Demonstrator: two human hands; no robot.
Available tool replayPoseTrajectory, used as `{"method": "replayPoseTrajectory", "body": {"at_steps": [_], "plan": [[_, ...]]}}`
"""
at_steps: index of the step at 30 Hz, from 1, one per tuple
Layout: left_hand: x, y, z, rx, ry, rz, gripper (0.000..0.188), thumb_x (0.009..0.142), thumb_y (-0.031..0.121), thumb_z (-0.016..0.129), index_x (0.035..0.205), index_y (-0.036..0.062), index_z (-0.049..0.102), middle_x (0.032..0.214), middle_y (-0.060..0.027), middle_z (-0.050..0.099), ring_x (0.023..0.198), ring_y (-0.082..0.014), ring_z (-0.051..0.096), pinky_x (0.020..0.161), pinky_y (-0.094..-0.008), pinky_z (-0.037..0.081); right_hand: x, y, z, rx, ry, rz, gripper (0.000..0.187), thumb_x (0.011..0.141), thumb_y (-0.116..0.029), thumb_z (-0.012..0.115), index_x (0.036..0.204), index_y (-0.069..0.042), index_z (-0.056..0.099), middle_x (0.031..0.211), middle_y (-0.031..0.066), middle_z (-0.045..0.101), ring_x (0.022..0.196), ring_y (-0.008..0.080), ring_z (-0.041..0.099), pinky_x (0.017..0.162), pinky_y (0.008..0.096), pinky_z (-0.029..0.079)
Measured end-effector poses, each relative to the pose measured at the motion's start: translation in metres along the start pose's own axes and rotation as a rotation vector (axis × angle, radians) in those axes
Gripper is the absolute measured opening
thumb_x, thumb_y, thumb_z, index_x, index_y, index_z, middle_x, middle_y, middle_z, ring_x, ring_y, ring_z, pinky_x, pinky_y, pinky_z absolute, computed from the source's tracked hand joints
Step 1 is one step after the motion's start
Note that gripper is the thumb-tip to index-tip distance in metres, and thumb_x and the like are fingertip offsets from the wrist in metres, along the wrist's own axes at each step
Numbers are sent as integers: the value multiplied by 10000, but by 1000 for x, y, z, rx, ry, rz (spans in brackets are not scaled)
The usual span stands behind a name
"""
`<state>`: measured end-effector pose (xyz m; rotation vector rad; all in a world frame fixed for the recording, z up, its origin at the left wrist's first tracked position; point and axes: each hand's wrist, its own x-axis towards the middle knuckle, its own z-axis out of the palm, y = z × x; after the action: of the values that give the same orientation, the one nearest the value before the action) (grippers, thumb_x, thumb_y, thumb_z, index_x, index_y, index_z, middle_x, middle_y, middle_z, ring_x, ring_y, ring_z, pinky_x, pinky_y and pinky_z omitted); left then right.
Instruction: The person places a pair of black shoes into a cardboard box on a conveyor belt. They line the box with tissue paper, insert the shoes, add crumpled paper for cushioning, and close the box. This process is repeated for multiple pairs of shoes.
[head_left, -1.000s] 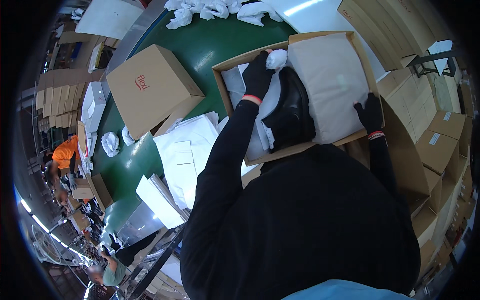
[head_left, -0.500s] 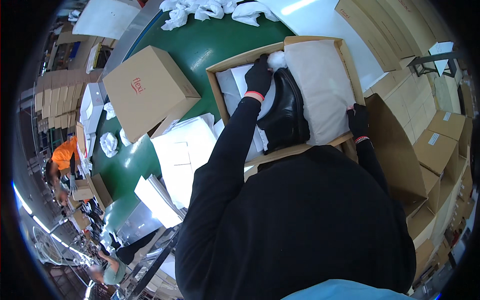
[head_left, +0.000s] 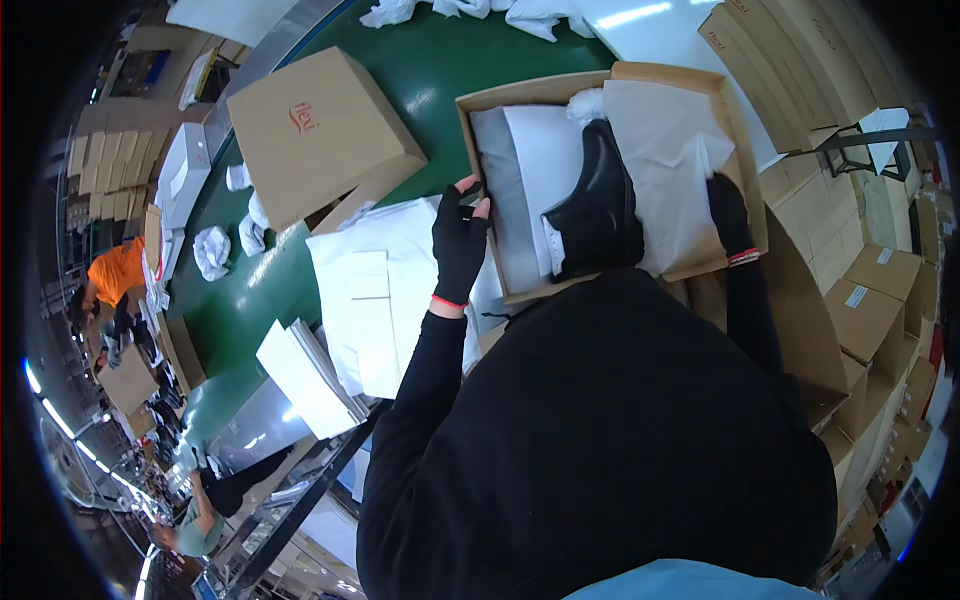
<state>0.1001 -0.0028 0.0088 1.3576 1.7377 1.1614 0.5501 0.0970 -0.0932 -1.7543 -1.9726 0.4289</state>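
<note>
An open cardboard shoe box (head_left: 472, 150) lies before me with a black leather ankle boot (head_left: 608, 205) in it. White tissue paper (head_left: 660, 165) covers the right side of the box, and a grey-white sheet (head_left: 505, 190) lines the left. A wad of white paper (head_left: 587, 105) sits at the boot's top opening. My left hand (head_left: 460, 245), in a black fingerless glove, is beside the box's left wall with its fingers apart. My right hand (head_left: 730, 215), gloved alike, is closed on the tissue's right edge, which stands up in a crease; its fingertips are partly hidden.
A closed cardboard box (head_left: 310, 130) and crumpled paper (head_left: 211, 252) rest on the green table (head_left: 420, 90). White sheets (head_left: 370, 270) are stacked left of my arm. Cardboard boxes (head_left: 880, 290) stand at the right. Two people (head_left: 115, 272) work at the far left.
My left hand has come out of the box from beside the boot's top to the left wall. My right hand has shifted from the box's right rim onto the tissue, lifting its edge.
</note>
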Motion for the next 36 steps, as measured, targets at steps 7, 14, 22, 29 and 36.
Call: {"method": "replayPoseTrajectory", "body": {"at_steps": [7,14,22,29,36], "plan": [[-41,12,-31,165,-205,117,708,713,-56,669,1361,87,422,1211,-74,571,768,-127,597,622,-243,485,-17,-300,-13,1233,-1237,-144,309,957,-201,506,1239,-76,523,1119,28,576,1021,112,558,858,279,466],[-77,14,-45,573,-100,544,885,598,86,784,1400,170,421,1305,-154,494,1096,-313,534,889,-422,458,-42,-245,-21,559,-555,-182,359,979,-271,490,1193,6,566,1100,90,647,1001,170,605,910,298,444],[-58,-21,-37,732,-466,762,169,722,107,600,859,182,663,803,-14,609,921,-200,587,999,-462,372,-36,-235,-2,691,-964,48,306,934,-228,573,1160,-26,613,1110,116,653,1060,225,610,914,312,451],[-57,-29,-10,761,-554,815,97,781,133,564,811,144,655,715,-42,581,800,-212,593,1023,-502,344,30,-290,127,-100,-264,-725,547,862,-247,583,1325,4,437,1345,204,455,1267,355,416,1028,547,311],[-68,-39,11,954,-814,594,165,838,166,552,925,166,692,714,-40,629,751,-203,618,1066,-516,277,66,-317,181,-467,-348,-678,630,801,-308,622,1322,-11,427,1453,244,301,1343,391,302,1012,658,262]]}}
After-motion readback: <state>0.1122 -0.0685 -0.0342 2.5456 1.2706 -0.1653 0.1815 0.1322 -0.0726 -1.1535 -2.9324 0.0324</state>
